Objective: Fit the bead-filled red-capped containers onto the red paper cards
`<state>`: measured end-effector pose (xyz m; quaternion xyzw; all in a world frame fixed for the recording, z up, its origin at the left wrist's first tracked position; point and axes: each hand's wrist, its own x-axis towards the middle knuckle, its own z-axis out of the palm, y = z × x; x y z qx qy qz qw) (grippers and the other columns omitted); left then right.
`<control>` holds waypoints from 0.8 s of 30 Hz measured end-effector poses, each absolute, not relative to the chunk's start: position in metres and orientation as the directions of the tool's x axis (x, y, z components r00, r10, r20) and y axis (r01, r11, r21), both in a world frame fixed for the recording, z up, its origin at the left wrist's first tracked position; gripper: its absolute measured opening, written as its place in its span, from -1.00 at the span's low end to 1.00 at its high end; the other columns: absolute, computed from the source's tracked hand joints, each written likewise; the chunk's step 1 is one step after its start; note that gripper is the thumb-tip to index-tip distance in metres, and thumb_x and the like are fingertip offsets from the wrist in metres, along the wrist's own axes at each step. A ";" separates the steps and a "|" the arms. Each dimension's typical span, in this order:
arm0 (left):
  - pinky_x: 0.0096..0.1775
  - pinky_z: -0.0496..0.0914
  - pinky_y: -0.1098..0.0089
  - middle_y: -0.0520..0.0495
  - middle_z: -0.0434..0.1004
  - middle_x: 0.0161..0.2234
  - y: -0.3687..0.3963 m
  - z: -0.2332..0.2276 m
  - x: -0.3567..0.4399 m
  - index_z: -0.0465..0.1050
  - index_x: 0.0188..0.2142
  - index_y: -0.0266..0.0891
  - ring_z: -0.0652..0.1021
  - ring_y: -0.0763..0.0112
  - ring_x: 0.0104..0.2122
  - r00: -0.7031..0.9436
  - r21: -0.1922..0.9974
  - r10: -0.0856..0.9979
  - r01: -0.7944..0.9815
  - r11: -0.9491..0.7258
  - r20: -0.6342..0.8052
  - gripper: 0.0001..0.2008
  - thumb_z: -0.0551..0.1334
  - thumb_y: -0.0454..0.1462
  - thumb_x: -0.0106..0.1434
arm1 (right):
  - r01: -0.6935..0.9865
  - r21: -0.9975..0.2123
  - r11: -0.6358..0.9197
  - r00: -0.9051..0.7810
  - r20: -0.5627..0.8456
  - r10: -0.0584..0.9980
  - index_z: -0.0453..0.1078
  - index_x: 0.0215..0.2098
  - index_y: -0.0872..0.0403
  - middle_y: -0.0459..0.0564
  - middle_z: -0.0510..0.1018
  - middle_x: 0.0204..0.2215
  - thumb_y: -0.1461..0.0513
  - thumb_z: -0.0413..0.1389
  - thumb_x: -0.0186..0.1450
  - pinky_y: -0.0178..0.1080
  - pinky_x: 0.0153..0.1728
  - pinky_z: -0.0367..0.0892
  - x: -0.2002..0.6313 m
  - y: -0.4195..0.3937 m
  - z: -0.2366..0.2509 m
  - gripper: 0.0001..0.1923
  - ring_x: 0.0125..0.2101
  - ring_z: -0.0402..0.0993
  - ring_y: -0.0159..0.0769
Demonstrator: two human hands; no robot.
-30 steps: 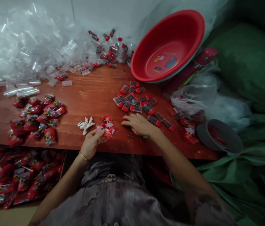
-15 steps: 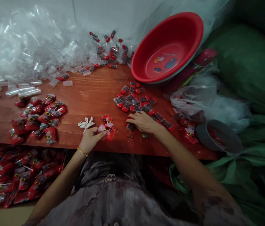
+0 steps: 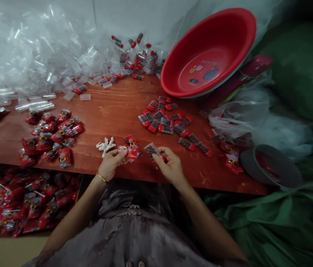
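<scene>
My right hand (image 3: pixel 169 165) pinches a small clear packet with dark contents and a red end (image 3: pixel 152 150) just above the table's near edge. My left hand (image 3: pixel 112 164) grips a red printed card (image 3: pixel 132 152) beside it; another red card (image 3: pixel 130 140) lies just behind. A small white plastic piece (image 3: pixel 105 145) rests left of my left hand. Behind my right hand a cluster of similar filled packets (image 3: pixel 167 118) lies on the wooden table (image 3: pixel 117 111).
A red basin (image 3: pixel 210 55) leans at the back right. Clear empty packets (image 3: pixel 34 59) pile at the back left. Finished red packs (image 3: pixel 49 135) lie left, with more in a box below (image 3: pixel 20 204). Green sacks (image 3: pixel 297 74) and a grey lid (image 3: pixel 270 165) crowd the right.
My right hand drew back from the packet cluster toward me, lifting one packet off the table. My left hand kept its red card and stayed near the edge.
</scene>
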<state>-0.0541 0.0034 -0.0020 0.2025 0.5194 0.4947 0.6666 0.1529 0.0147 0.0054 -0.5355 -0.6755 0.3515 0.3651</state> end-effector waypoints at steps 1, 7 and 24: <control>-0.40 0.42 0.43 -0.03 0.56 -0.56 0.003 -0.001 -0.053 0.49 -0.48 -0.32 0.54 0.44 -0.56 -0.043 0.787 0.870 -0.449 0.423 -0.492 -0.54 0.49 -0.07 -0.31 | 0.420 -0.892 0.167 -0.145 0.116 0.983 0.30 -0.32 0.04 -0.16 0.42 -0.58 0.09 0.03 0.25 -0.34 -0.55 0.25 0.149 0.007 0.006 -0.81 -0.61 0.30 -0.41; -0.40 0.40 0.42 -0.05 0.57 -0.51 0.003 0.002 -0.044 0.51 -0.47 -0.33 0.53 0.45 -0.55 -0.084 0.820 0.883 -0.420 0.388 -0.461 -0.54 0.48 -0.06 -0.32 | 0.456 -0.861 0.226 -0.079 0.213 0.974 0.30 -0.24 0.03 -0.12 0.44 -0.48 0.12 0.06 0.24 -0.34 -0.49 0.29 0.137 -0.011 0.000 -0.82 -0.54 0.35 -0.41; -0.32 0.32 0.48 0.12 0.54 -0.49 -0.002 -0.002 -0.044 0.56 -0.42 -0.23 0.41 0.51 -0.46 -0.226 0.985 0.965 -0.140 0.101 -0.131 -0.83 0.34 -0.18 0.02 | 0.185 -0.979 -0.080 -0.143 -0.108 0.984 0.32 -0.39 0.03 -0.14 0.39 -0.59 0.02 0.06 0.20 -0.35 -0.65 0.20 0.123 -0.010 -0.001 -0.75 -0.63 0.22 -0.42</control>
